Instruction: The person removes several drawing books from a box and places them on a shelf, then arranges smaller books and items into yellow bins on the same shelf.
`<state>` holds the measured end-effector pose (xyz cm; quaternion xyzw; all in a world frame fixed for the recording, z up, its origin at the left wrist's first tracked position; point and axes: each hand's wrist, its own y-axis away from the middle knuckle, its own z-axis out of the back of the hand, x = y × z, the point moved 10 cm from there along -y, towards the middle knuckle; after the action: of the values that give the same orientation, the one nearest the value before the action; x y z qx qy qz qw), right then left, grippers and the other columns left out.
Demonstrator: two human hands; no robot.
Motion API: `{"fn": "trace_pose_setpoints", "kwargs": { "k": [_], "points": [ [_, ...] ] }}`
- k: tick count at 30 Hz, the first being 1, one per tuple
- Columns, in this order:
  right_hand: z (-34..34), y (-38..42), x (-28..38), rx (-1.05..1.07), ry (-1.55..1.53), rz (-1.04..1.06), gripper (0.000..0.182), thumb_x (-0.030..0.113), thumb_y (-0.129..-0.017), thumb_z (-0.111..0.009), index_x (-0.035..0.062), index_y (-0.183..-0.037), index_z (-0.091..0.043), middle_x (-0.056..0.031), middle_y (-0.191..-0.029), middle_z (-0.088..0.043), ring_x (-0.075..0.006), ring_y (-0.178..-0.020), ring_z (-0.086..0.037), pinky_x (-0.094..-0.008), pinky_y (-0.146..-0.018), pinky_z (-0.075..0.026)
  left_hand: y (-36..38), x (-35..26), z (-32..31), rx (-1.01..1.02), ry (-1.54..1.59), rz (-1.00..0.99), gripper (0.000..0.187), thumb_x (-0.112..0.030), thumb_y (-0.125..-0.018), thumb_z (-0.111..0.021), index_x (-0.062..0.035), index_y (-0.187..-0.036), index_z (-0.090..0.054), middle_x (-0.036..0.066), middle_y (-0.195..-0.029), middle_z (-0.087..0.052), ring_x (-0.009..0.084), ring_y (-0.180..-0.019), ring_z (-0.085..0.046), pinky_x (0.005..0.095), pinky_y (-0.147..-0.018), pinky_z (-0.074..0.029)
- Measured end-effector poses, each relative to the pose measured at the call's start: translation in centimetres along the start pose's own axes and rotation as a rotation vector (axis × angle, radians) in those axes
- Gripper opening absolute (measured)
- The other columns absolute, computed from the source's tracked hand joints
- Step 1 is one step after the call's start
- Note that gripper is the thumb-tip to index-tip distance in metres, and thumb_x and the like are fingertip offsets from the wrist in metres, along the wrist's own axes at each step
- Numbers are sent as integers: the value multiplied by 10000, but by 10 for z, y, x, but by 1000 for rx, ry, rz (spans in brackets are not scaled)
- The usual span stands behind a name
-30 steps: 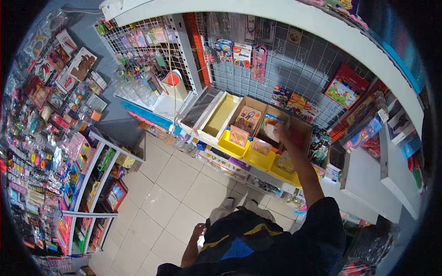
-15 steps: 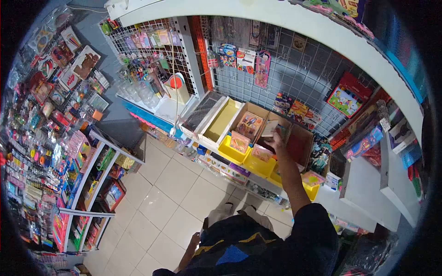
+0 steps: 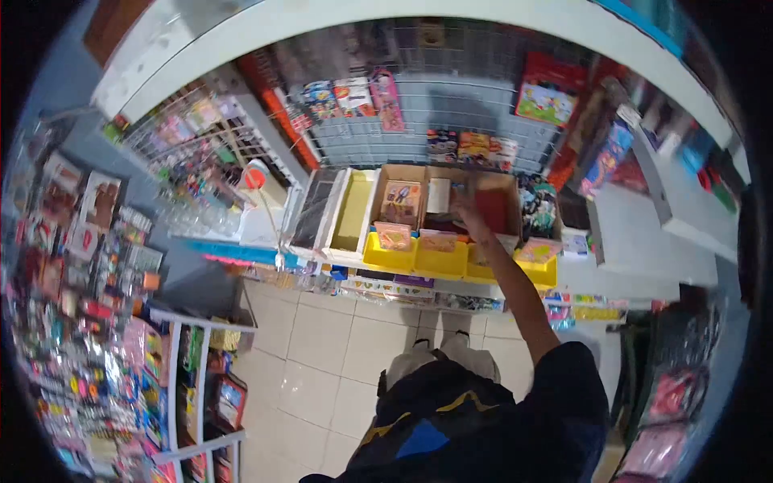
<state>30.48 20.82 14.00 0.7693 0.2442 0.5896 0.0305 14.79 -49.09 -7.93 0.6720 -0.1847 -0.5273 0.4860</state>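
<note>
My right hand (image 3: 467,206) reaches over the row of boxes on the shelf, its fingers smeared by motion. It is above a brown cardboard box, beside the dark red inside (image 3: 493,211) of the box's right part. Just left of the hand, a small pale packet (image 3: 439,196) stands in the same box. A neighbouring box holds an orange-toned picture pack (image 3: 400,200). Yellow bins (image 3: 440,264) hang along the front, and a pink card (image 3: 439,240) sits at one bin's back. My left hand is out of view.
Left of the boxes is a white-rimmed tray with a yellowish bottom (image 3: 352,211). Behind, hanging packs (image 3: 354,97) cover part of a wire grid. Crowded goods shelves (image 3: 183,378) border the tiled floor (image 3: 318,330) on the left.
The view has turned, so the shelf now lies more level. My right hand has moved right, away from the pale packet. My left hand has left the view.
</note>
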Motion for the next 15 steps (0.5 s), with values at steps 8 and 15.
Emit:
{"fn": "trace_pose_setpoints", "kwargs": {
  "k": [8,15],
  "points": [
    [59,268,6,35,-32,591,263,272,-931,-539,52,-1073,-571,-30,-907,-573,-120,-808,-542,-274,-718,-448,-52,-36,7,534,-120,258,420,-416,-858,-572,-144,-1176,-531,81,-1098,-610,257,-943,-582,444,-824,-463],
    [219,552,-342,-493,1083,-274,476,396,-824,-577,-10,-1071,-543,-184,-911,-613,-316,-826,-612,-403,-793,-489,-155,-180,-38,585,-1031,366,347,-477,-855,-502,-202,-1061,-550,82,-1077,-619,253,-873,-567,461,-719,-459]
  ]
}}
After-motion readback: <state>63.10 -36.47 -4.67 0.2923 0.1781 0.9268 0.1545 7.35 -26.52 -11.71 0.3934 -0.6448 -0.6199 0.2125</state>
